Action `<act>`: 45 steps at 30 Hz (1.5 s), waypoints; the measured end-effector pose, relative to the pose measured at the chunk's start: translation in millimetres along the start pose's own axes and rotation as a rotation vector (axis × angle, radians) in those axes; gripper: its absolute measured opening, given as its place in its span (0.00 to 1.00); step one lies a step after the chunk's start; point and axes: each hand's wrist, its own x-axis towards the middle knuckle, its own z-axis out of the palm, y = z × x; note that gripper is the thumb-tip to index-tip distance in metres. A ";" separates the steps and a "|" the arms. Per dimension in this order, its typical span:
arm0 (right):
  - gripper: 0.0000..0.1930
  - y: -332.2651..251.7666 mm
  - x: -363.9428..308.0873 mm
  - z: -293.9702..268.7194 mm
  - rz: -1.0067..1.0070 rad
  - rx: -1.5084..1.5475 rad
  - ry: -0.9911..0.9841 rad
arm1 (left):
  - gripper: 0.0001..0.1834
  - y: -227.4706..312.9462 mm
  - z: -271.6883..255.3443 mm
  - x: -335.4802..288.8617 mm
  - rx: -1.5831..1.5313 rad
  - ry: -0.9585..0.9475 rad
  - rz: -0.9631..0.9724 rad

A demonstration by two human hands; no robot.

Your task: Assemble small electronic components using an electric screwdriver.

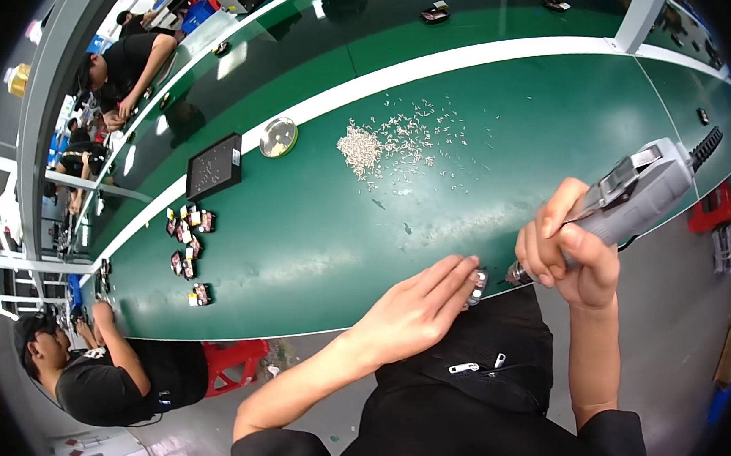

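Note:
In my right hand (pixel 572 252) is a grey electric screwdriver (pixel 647 195), held almost level with its tip end pointing left. My fingers wrap round its body, and a black coiled cord (pixel 706 148) leaves its back end. At the table's front edge, my left hand (pixel 412 311) has its fingers pressed together over a small dark device (pixel 477 288) with a light part on it. Most of that device is hidden under the fingers. The screwdriver's tip end is just right of the device; I cannot tell whether they touch.
Many small screws (pixel 362 150) lie piled and scattered across the green table (pixel 300 258). A round clear dish (pixel 278 138), a black tray (pixel 214 166) and several small devices (pixel 187 240) stand to the left. A co-worker (pixel 96 374) sits at the left, near a red stool (pixel 233 364).

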 end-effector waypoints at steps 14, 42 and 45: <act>0.04 26.8 -22.0 -35.5 -0.046 0.344 0.349 | 0.18 -76.7 -40.7 -27.0 0.340 0.157 -0.656; 0.05 10.5 -24.5 -8.3 -0.258 0.480 0.323 | 0.10 19.1 15.3 19.3 -1.002 0.560 -0.695; 0.06 3.8 -28.5 -1.1 -0.311 0.427 0.300 | 0.04 30.9 20.4 20.1 -1.422 0.615 -0.658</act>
